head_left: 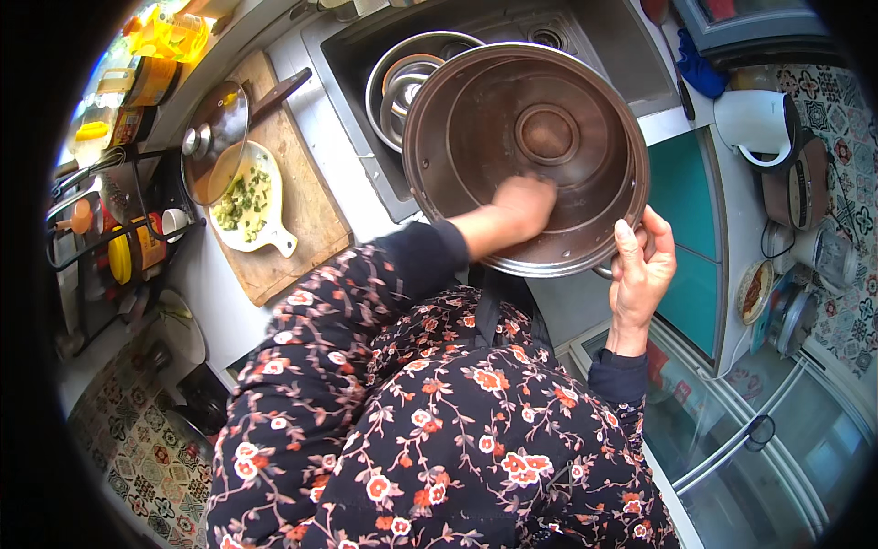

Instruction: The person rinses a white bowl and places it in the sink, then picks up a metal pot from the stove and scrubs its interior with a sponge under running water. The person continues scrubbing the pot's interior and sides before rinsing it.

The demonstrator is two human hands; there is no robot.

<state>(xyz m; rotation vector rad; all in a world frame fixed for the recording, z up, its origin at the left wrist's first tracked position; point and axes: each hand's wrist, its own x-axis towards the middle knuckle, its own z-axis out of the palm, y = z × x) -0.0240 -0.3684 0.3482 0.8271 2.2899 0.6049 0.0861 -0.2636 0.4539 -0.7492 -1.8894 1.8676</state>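
A large brown-coated pot (480, 123) is tilted so that its open mouth faces me, above the front edge of the sink. Its inside has ringed steps and a round raised centre. My right hand (641, 264) grips the rim at the lower right, thumb at the edge. My left hand (525, 202) reaches into the pot against its lower inner wall. That hand is blurred and curled, and whether anything is in it cannot be made out. Behind the pot, a metal bowl (374, 103) with smaller metal ware stands in the grey sink (631, 68).
On my left, a wooden cutting board (309, 213) bears a white dish (278, 237) of chopped food, a glass lid (206, 161) and a brown-handled knife (281, 92). To the right are a white kettle (751, 123), a brown appliance (799, 178) and a glass-topped chest freezer (713, 439).
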